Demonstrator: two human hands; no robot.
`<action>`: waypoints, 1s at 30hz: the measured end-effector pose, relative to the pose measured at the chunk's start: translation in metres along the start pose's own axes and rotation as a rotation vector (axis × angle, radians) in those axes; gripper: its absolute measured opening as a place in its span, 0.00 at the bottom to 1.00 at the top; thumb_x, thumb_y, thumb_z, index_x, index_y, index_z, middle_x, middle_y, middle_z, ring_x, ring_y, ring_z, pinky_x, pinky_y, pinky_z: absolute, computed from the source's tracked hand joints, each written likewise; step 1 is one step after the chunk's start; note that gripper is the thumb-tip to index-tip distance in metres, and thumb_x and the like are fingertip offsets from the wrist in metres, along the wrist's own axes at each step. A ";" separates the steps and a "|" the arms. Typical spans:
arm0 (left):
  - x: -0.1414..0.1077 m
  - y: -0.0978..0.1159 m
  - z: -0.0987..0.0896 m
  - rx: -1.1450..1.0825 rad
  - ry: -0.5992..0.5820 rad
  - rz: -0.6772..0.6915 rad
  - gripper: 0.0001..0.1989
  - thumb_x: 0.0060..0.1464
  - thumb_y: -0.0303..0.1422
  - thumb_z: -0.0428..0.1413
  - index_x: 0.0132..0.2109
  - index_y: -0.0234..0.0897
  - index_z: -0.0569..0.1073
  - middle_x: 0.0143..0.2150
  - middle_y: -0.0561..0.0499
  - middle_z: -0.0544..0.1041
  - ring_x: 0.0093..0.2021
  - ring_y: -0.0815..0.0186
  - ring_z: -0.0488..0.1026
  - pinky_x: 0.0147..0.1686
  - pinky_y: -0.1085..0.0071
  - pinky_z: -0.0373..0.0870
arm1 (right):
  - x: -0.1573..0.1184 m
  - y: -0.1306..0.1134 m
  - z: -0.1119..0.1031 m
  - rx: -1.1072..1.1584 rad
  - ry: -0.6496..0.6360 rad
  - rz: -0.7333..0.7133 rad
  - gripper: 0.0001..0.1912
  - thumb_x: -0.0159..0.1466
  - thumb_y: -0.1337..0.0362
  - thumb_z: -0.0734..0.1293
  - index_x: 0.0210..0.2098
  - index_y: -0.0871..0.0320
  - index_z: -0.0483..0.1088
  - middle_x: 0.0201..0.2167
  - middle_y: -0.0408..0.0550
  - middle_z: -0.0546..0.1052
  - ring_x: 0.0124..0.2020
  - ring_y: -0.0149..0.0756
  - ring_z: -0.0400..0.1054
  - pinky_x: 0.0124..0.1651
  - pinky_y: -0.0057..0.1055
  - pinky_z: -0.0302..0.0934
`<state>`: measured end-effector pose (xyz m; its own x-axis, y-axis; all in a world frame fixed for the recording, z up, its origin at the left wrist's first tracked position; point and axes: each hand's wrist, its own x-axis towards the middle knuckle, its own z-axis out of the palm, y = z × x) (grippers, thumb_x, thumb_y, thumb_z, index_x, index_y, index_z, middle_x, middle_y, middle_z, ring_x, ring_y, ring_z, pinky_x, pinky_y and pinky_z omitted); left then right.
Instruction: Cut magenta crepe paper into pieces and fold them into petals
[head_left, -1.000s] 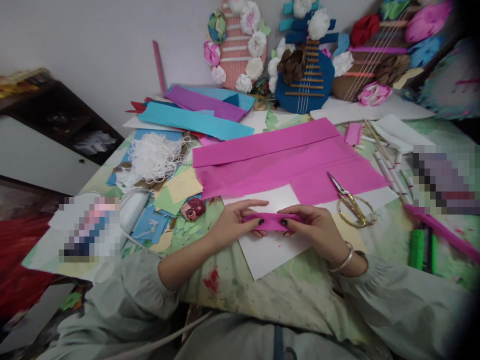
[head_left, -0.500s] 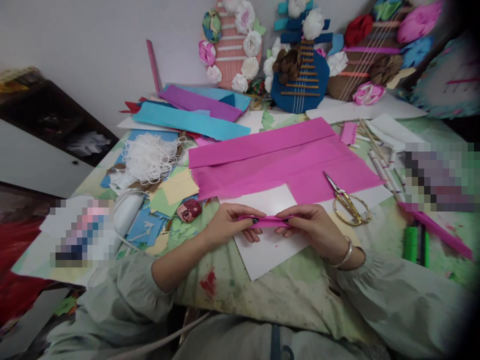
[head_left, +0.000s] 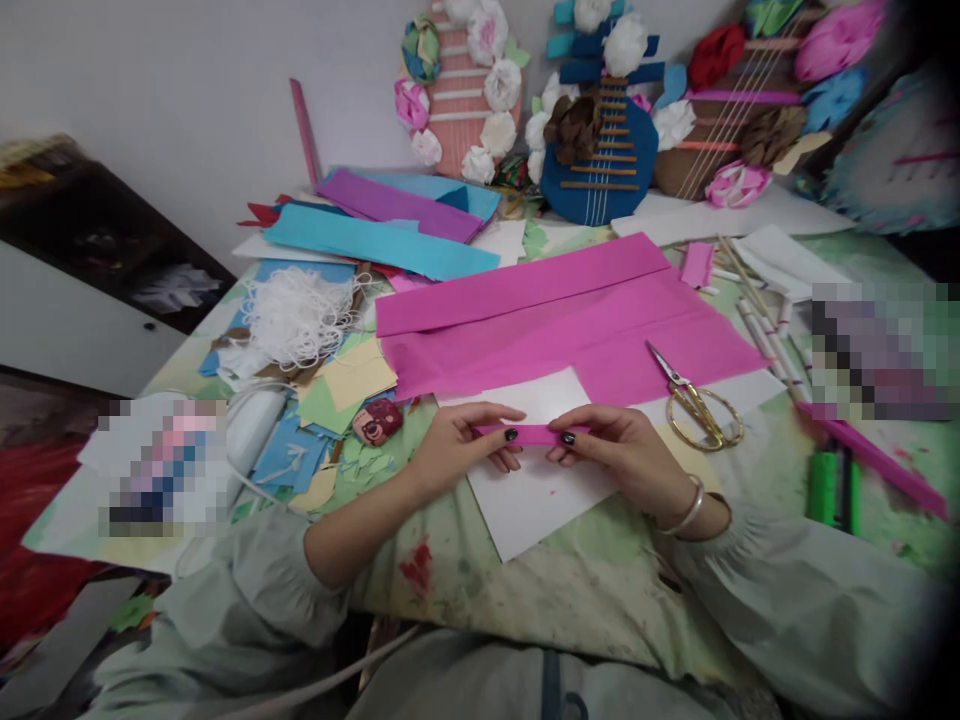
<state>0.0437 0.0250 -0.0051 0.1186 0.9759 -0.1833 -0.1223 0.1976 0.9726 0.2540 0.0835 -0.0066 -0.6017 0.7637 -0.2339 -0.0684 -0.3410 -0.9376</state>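
Observation:
A narrow folded pink paper strip [head_left: 532,434] is stretched level between my two hands, over a white sheet [head_left: 517,515]. My left hand [head_left: 465,440] pinches its left end, thumb in front. The right end is pinched by my right hand [head_left: 611,445], which has a bangle at the wrist. Behind both hands lies a large sheet of pink crepe paper [head_left: 555,320] with a folded upper band. Gold-handled scissors [head_left: 694,405] rest to the right of my right hand, partly on the pink paper, blades pointing up and left.
White string [head_left: 300,318], paper scraps [head_left: 360,375] and a small dark red object [head_left: 377,422] lie at left. Rolled sticks [head_left: 769,335], a green cutter [head_left: 823,490] and a pink strip [head_left: 877,460] are at right. Decorated paper instruments [head_left: 600,150] lean on the wall.
The strip between my hands has turned so its flat face shows more, and it looks smoother. My fingers have shifted slightly along it, with both thumbnails now plainly visible.

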 end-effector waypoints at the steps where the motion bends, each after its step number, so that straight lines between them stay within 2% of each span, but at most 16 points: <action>1: 0.001 0.000 0.001 0.018 0.025 0.005 0.20 0.49 0.36 0.61 0.48 0.29 0.72 0.24 0.48 0.78 0.24 0.64 0.77 0.25 0.73 0.75 | 0.000 0.000 0.000 -0.014 0.006 -0.008 0.14 0.54 0.61 0.73 0.38 0.60 0.74 0.26 0.48 0.80 0.29 0.34 0.76 0.35 0.29 0.71; 8: 0.003 0.001 0.002 0.024 0.102 -0.003 0.20 0.46 0.35 0.63 0.45 0.30 0.70 0.25 0.49 0.79 0.25 0.64 0.78 0.27 0.74 0.76 | 0.001 -0.001 0.003 -0.055 0.065 -0.018 0.17 0.50 0.62 0.75 0.38 0.60 0.74 0.26 0.47 0.80 0.28 0.36 0.76 0.35 0.31 0.73; 11: 0.003 0.001 0.004 0.006 0.081 -0.013 0.20 0.46 0.35 0.63 0.45 0.30 0.70 0.25 0.49 0.79 0.26 0.63 0.78 0.27 0.73 0.76 | 0.000 -0.002 0.005 -0.057 0.048 -0.005 0.18 0.49 0.62 0.75 0.38 0.60 0.74 0.29 0.47 0.80 0.29 0.35 0.76 0.34 0.29 0.73; 14: 0.001 0.000 0.006 0.005 0.058 -0.031 0.19 0.45 0.34 0.64 0.44 0.32 0.71 0.27 0.49 0.79 0.28 0.62 0.79 0.29 0.72 0.77 | 0.000 -0.001 0.006 -0.072 0.025 0.044 0.17 0.50 0.59 0.74 0.37 0.61 0.74 0.26 0.49 0.80 0.28 0.37 0.76 0.33 0.30 0.73; 20: 0.002 0.002 0.006 -0.077 0.102 -0.059 0.22 0.40 0.33 0.66 0.43 0.30 0.71 0.29 0.48 0.79 0.31 0.60 0.79 0.32 0.71 0.78 | 0.000 0.000 0.007 -0.050 0.082 0.079 0.18 0.46 0.58 0.76 0.34 0.61 0.75 0.25 0.50 0.80 0.29 0.41 0.77 0.36 0.34 0.74; 26: 0.005 0.000 0.001 -0.131 0.108 -0.110 0.18 0.45 0.36 0.64 0.39 0.27 0.72 0.28 0.45 0.79 0.29 0.61 0.79 0.29 0.73 0.78 | -0.001 0.000 0.009 -0.029 0.136 0.032 0.17 0.45 0.60 0.77 0.33 0.60 0.75 0.27 0.49 0.81 0.30 0.40 0.77 0.37 0.33 0.75; 30: 0.005 -0.003 0.000 -0.131 0.118 -0.123 0.17 0.44 0.37 0.65 0.37 0.28 0.72 0.29 0.43 0.80 0.29 0.62 0.79 0.29 0.73 0.78 | 0.000 0.000 0.009 -0.026 0.139 0.049 0.18 0.45 0.59 0.77 0.34 0.60 0.74 0.28 0.49 0.81 0.31 0.42 0.77 0.39 0.36 0.75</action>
<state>0.0446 0.0296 -0.0093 0.0256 0.9461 -0.3228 -0.2423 0.3192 0.9162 0.2472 0.0787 -0.0048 -0.4877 0.8156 -0.3114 -0.0202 -0.3672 -0.9299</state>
